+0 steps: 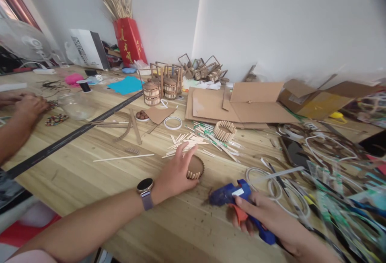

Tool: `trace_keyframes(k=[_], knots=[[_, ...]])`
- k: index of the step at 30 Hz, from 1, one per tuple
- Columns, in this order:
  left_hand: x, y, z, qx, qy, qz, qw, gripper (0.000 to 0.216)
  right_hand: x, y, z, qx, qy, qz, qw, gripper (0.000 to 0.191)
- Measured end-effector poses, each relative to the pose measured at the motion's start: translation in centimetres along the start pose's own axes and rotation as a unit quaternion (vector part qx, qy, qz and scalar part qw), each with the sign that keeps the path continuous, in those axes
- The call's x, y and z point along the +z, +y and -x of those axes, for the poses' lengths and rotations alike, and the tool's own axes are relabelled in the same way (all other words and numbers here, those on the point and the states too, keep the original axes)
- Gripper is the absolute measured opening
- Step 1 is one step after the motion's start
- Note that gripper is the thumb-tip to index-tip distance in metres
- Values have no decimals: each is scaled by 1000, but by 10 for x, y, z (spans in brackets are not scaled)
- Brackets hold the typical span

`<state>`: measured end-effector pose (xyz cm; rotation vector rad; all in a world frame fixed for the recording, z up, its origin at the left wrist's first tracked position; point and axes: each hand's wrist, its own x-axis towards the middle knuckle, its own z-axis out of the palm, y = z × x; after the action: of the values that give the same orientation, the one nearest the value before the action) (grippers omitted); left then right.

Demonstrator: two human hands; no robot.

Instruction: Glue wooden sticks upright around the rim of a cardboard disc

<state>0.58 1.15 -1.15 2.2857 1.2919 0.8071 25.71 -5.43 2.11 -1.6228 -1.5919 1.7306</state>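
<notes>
My left hand [176, 171], with a watch on its wrist, curls over a round cardboard disc [196, 167] edged with short wooden sticks, holding it on the wooden table [90, 174]. My right hand [273, 216] grips a blue hot glue gun [233, 195] with an orange trigger. Its nozzle points left, toward the disc, just above the table. A loose pile of cut wooden sticks [187, 140] lies right behind my left hand. A curved strip of glued sticks [224, 130] sits further back.
Another person's hands [27, 104] work at the far left beside a glass jar [75, 106]. Finished stick baskets [159, 86], flattened cardboard [241, 104], a red box of dried stalks [128, 40] and a white tape ring [173, 122] stand behind. Wires and tools clutter the right side.
</notes>
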Motion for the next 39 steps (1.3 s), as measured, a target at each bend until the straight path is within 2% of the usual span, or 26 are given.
trace_keyframes(k=[2, 3, 5, 6, 8, 10, 12, 14, 16, 20, 24, 33, 39], knots=[[1, -1, 0, 2, 0, 0, 1000, 98, -2, -2, 4, 32, -58, 3, 998, 70], [1, -1, 0, 4, 0, 0, 1000, 97, -2, -3, 5, 44, -58, 31, 997, 70], [1, -1, 0, 6, 0, 1, 1000, 97, -2, -6, 5, 50, 1, 147, 988, 64], [1, -1, 0, 6, -1, 3, 1000, 97, -3, -8, 5, 47, 47, 226, 972, 59], [0, -1, 0, 7, -2, 7, 1000, 98, -6, -13, 2, 42, 134, 370, 918, 50], [0, -1, 0, 8, -3, 11, 1000, 99, -9, -21, -3, 33, 197, 456, 867, 43], [-1, -1, 0, 7, -3, 15, 1000, 98, -13, -30, -14, -3, 227, 492, 841, 34], [-1, 0, 0, 2, -3, 18, 1000, 97, -15, -41, -31, -66, 226, 503, 831, 26], [-1, 0, 0, -2, -7, 17, 1000, 97, -16, -51, -52, -100, 219, 514, 823, 24], [-2, 1, 0, -3, -18, 9, 1000, 95, -15, -67, -93, -130, 209, 525, 815, 19], [-1, -1, -1, -3, -16, 5, 1000, 94, -12, -73, -110, -135, 209, 526, 813, 17], [-2, -1, -1, 10, -18, 2, 1000, 95, -13, -55, -83, -115, 191, 483, 847, 17], [-2, -2, -1, 15, -6, 2, 1000, 95, -15, -55, -64, -155, 192, 419, 874, 25]])
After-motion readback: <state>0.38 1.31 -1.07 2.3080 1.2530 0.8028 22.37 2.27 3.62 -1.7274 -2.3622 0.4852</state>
